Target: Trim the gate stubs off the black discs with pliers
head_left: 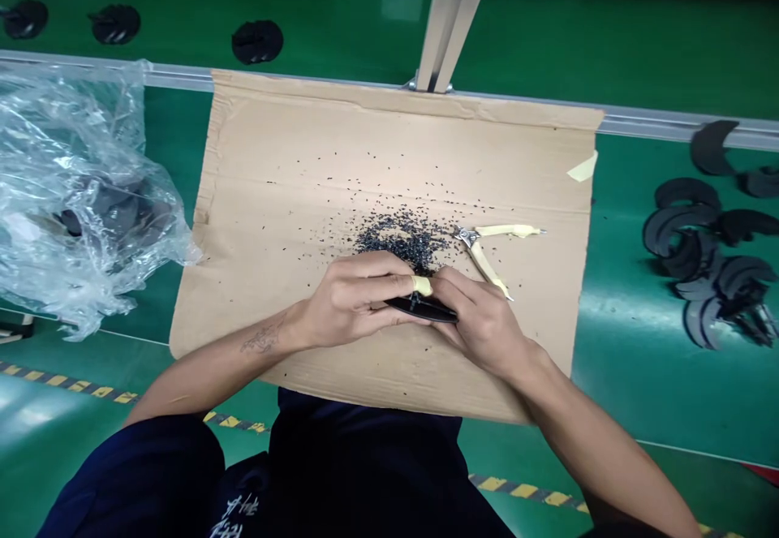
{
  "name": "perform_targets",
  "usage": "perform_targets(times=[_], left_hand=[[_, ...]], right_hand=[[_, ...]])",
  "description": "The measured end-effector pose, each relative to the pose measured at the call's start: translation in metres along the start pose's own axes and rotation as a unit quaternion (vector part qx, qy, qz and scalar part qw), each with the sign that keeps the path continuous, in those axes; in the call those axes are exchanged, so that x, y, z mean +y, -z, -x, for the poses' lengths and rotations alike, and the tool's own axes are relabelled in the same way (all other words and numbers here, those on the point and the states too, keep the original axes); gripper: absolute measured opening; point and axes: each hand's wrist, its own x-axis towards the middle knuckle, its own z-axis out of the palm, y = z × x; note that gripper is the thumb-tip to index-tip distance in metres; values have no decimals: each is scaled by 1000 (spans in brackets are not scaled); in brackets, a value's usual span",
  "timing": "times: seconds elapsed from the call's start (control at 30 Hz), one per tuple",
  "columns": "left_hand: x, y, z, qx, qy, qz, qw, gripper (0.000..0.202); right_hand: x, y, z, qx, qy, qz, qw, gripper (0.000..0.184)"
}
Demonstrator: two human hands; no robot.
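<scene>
Between my two hands is a thin black plastic piece (419, 309) with a dark, curved edge; its far side is hidden by my fingers. My left hand (365, 299) grips its left end, and pale yellow tape wraps one fingertip. Closed on the right end is my right hand (484, 315). Just beyond my fingers lies a scattered heap of tiny black bits (402, 238). A pair of nippers (487, 250) with yellow-taped handles rests spread apart on the cardboard, beyond my right hand.
The cardboard sheet (261, 148) covers the green table (645, 392). A clear plastic bag (79, 173) with dark parts stands left. Several curved black parts (699, 238) lie right. Round black parts (256, 41) sit behind the metal rail. A metal post (454, 23) rises at the back.
</scene>
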Motion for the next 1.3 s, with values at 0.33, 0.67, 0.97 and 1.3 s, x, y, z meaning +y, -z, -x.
perform_targets(times=[0.33, 0.67, 0.97, 1.3], left_hand=[[-1, 0, -1, -10, 21, 25, 999, 18], [0, -2, -2, 10, 20, 29, 999, 20], [1, -1, -2, 37, 44, 13, 998, 26], [2, -3, 0, 13, 55, -28, 998, 18]], right_hand=[[-1, 1, 1, 21, 4, 12, 1000, 15], [-4, 0, 0, 17, -16, -81, 996, 13], [-3, 3, -3, 95, -51, -144, 984, 33], [1, 13, -3, 143, -45, -148, 978, 26]])
